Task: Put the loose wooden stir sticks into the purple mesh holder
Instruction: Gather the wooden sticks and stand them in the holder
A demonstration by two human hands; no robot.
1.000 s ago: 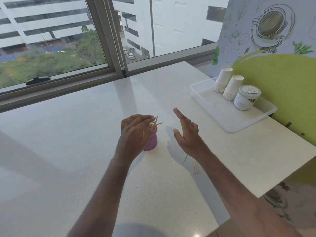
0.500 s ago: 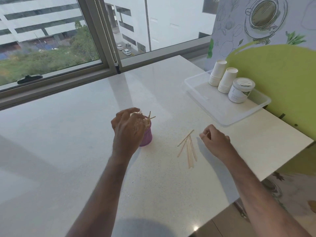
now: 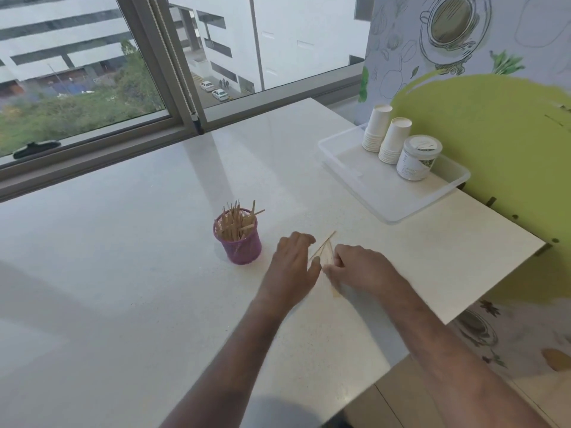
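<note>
The purple mesh holder (image 3: 238, 242) stands upright on the white counter, packed with several wooden stir sticks that poke out of its top. To its right, several loose stir sticks (image 3: 324, 250) lie fanned on the counter. My left hand (image 3: 293, 265) rests palm down on their left side, fingers touching them. My right hand (image 3: 360, 267) is curled on their right side, fingertips on the sticks. Both hands cover the lower parts of the sticks, and whether either hand grips them is hidden.
A clear plastic tray (image 3: 386, 193) at the right holds two stacks of white paper cups (image 3: 387, 134) and a lidded white tub (image 3: 418, 157). The counter's right edge (image 3: 494, 282) drops off close to my right hand. A window frame (image 3: 185, 131) runs along the back.
My left hand left the holder and moved right to the loose sticks. My right hand shifted left onto them. The holder now stands uncovered.
</note>
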